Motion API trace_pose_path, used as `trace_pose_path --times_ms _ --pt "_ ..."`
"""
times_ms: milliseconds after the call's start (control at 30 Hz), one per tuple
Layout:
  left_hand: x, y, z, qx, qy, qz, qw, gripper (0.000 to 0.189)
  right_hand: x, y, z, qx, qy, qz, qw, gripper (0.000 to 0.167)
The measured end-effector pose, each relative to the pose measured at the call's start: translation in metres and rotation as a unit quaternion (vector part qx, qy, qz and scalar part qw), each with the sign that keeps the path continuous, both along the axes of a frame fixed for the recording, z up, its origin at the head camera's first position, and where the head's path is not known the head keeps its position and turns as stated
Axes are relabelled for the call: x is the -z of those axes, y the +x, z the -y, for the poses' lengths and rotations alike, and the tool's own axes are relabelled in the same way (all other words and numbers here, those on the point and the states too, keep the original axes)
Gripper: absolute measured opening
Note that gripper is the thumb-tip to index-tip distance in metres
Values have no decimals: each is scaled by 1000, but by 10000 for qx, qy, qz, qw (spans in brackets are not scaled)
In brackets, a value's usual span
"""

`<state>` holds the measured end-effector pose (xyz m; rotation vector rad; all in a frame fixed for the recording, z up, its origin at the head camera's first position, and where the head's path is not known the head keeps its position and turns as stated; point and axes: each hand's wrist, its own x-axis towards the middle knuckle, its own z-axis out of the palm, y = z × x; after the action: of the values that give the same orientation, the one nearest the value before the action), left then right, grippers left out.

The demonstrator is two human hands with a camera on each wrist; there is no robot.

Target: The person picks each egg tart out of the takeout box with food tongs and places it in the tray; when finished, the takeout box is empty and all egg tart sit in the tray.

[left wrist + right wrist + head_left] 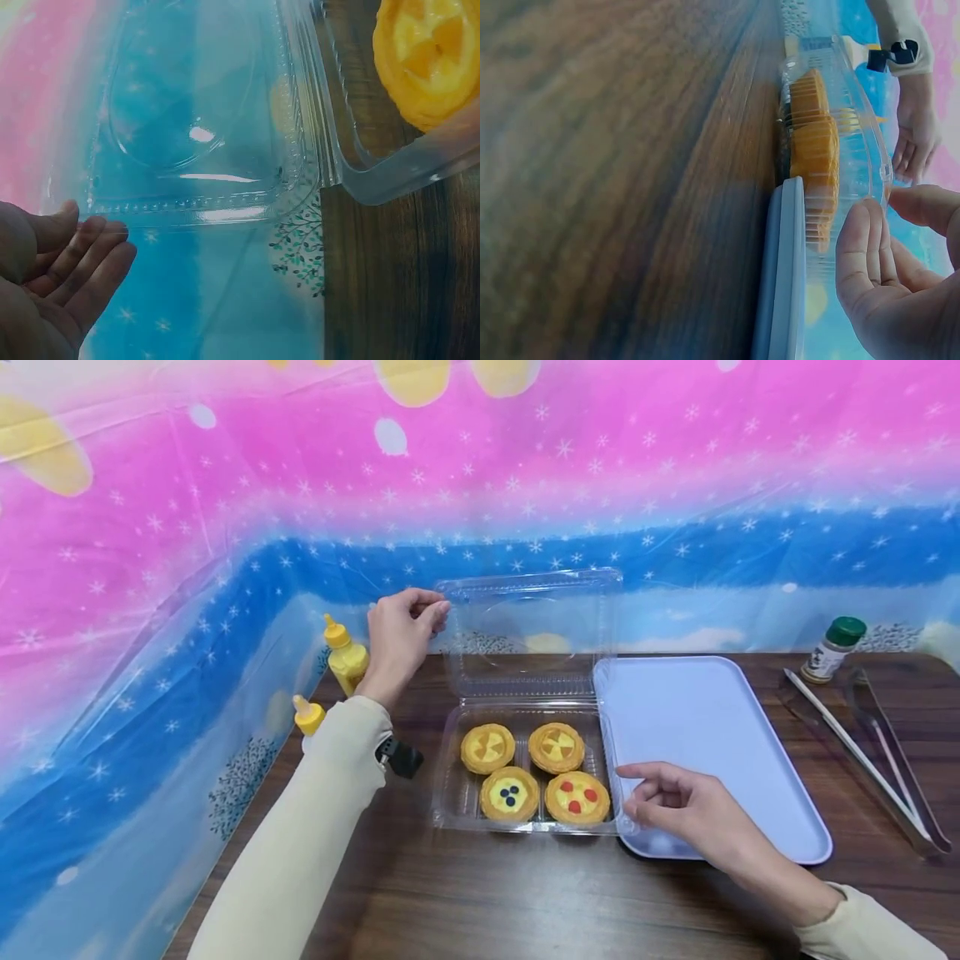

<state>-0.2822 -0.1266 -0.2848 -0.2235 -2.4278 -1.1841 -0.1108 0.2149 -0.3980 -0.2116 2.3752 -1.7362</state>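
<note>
A clear plastic clamshell container [444, 802] lies opened on the table with its transparent lid [536, 635] standing up at the back. Two tarts with yellow wedges, a tart with dark berries [509, 794] and a tart with red pieces [577, 797] sit in its base. My left hand [405, 627] pinches the lid's upper left corner; thumb and fingertips meet at its edge in the left wrist view. With thumb and fingers either side of the rim, my right hand [686, 806] holds the base's front right corner, over the tray's left edge.
A pale lavender tray [697, 727] lies right of the container. Metal tongs [862, 752] and a green-capped shaker [832, 650] are farther right. Two yellow-capped squeeze bottles, one a yellow bottle [348, 664], stand by my left arm. A patterned cloth [480, 468] hangs behind the table.
</note>
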Motion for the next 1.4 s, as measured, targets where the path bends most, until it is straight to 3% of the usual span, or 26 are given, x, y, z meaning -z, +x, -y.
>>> trace_pose_path --times_ms 267,600,900,1233,1400 --pt "4 -17 3 26 54 984 9951 31 2 7 0 -22 -29 58 10000 51" --pt "27 -26 7 336 729 1932 9779 34 4 15 0 -40 -114 145 9998 50" --pt "48 -27 11 302 521 2281 9718 31 5 21 1 -65 -203 53 9998 48" --pt "65 -25 14 541 1132 3037 9445 38 6 21 1 -45 -267 220 9994 50" --pt "72 -25 13 596 1192 3102 9413 37 6 21 2 12 -311 310 9990 50"
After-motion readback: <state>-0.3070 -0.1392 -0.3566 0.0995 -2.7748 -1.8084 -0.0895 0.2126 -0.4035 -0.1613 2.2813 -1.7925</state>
